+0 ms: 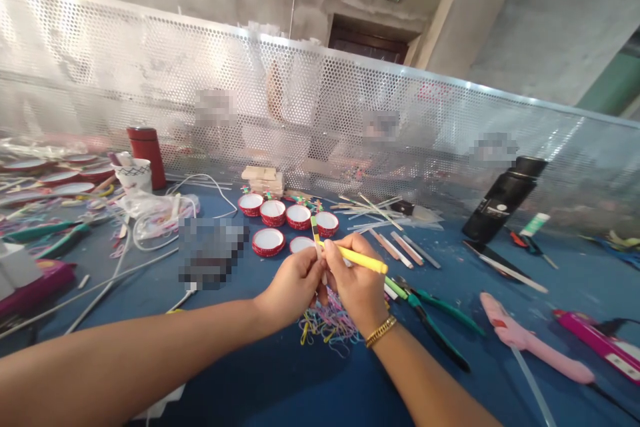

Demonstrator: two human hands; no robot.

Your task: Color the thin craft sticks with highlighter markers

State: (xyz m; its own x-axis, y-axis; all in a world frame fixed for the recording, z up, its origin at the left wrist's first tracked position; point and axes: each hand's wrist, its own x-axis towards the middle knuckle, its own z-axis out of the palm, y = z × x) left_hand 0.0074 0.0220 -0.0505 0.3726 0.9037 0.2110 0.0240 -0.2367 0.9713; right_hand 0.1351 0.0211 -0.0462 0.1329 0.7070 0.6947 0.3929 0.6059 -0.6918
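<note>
My right hand, with a gold bracelet at the wrist, is closed round a yellow marker pen. The pen's tip meets a small flat stick that my left hand pinches upright. Green and yellow patches show on the stick's upper part; its lower part is hidden by my fingers. Just behind both hands are several shallow red dishes with white insides, partly covered by my fingers. Below the hands lies a tangle of pastel strings.
Green-handled pliers and a pink glue gun lie to the right. Glue sticks, a black bottle and a perforated metal screen are behind. To the left are a phone-like device with a cable, a cup and a red flask.
</note>
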